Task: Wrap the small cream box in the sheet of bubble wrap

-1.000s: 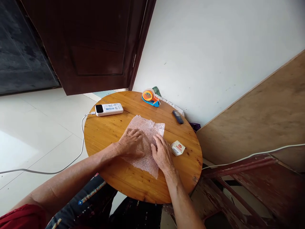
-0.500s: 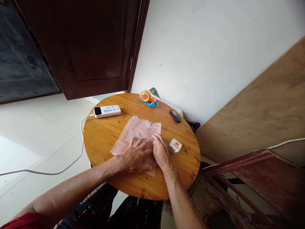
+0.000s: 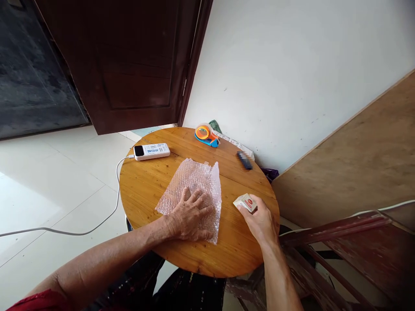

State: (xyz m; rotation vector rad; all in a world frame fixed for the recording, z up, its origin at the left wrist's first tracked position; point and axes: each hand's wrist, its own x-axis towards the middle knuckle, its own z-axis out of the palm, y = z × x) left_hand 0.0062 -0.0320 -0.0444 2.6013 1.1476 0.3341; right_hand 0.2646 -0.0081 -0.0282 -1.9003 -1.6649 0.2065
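Note:
A sheet of clear bubble wrap (image 3: 181,183) lies on the round wooden table. My left hand (image 3: 193,216) rests flat on its lower part, fingers spread and holding nothing. To the right of the wrap, my right hand (image 3: 259,216) grips a small white box (image 3: 246,202) with a red label, thumb on the near side and fingers on the far side. The box is tilted, and part of it is hidden by the fingers.
A white device (image 3: 152,151) with a cable sits at the table's back left. An orange and blue tape dispenser (image 3: 206,134) stands at the back edge. A blurred dark object (image 3: 244,160) lies at the back right. A dark red chair (image 3: 337,229) stands at the right.
My right hand has left the bubble wrap, moved right and taken hold of the small box, which is now tilted. My left hand has stayed on the wrap. The view has shifted slightly.

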